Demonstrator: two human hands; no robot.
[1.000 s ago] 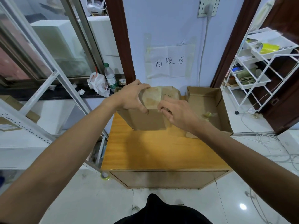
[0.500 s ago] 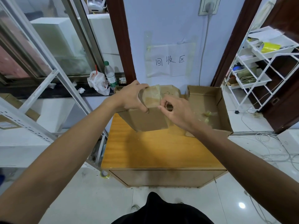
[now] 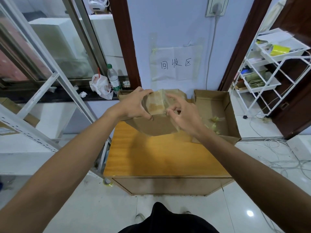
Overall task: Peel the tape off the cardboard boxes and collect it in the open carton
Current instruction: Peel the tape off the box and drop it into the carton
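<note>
open carton (image 3: 212, 100) sits on an orange table (image 3: 159, 157) beside a pale wall (image 3: 168, 22).

A green-capped bottle (image 3: 113, 79) stands beside a crumpled bag (image 3: 100, 86) on the sill (image 3: 50, 96).

left hand (image 3: 134, 105) grips box (image 3: 156, 125); right hand (image 3: 183, 116) pinches tape (image 3: 165, 105)

Box: cardboard box (image 3: 156, 125) over the table's (image 3: 161, 157) far end.
Carton: open carton (image 3: 217, 106) right of box, on table.
Scraps: tape scraps (image 3: 214, 119) inside carton.
</note>
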